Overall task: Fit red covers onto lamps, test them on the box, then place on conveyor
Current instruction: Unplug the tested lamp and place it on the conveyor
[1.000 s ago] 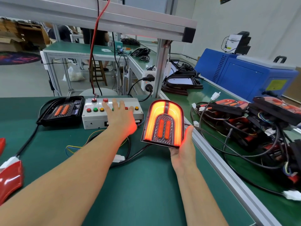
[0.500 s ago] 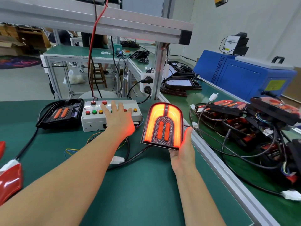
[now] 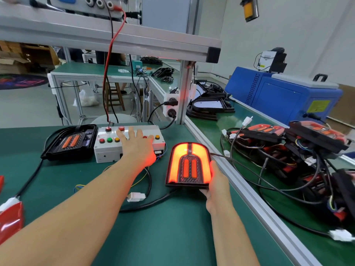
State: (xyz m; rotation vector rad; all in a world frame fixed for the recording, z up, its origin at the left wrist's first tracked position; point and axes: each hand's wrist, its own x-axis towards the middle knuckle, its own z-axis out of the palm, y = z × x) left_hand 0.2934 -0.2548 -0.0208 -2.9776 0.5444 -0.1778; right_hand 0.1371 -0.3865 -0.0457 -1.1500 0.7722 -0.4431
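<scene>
Lamp (image 3: 189, 165) aglow, propped upright on the green bench (image 3: 163, 237), right hand (image 3: 216, 186) gripping its lower right edge; left hand (image 3: 137, 146) spreads straight fingers over the test box (image 3: 107, 150). Rigid, glossy, likely light: best held by the rim, its cable trailing.

We cannot see which button the left hand (image 3: 137, 148) presses; its palm covers part of the test box (image 3: 115, 150). Fingers of the right hand (image 3: 217, 186) lie hidden behind the lit lamp (image 3: 189, 166). A red cover (image 3: 10, 219) is cut off by the left edge. The labels on the test box are too small to read.
</scene>
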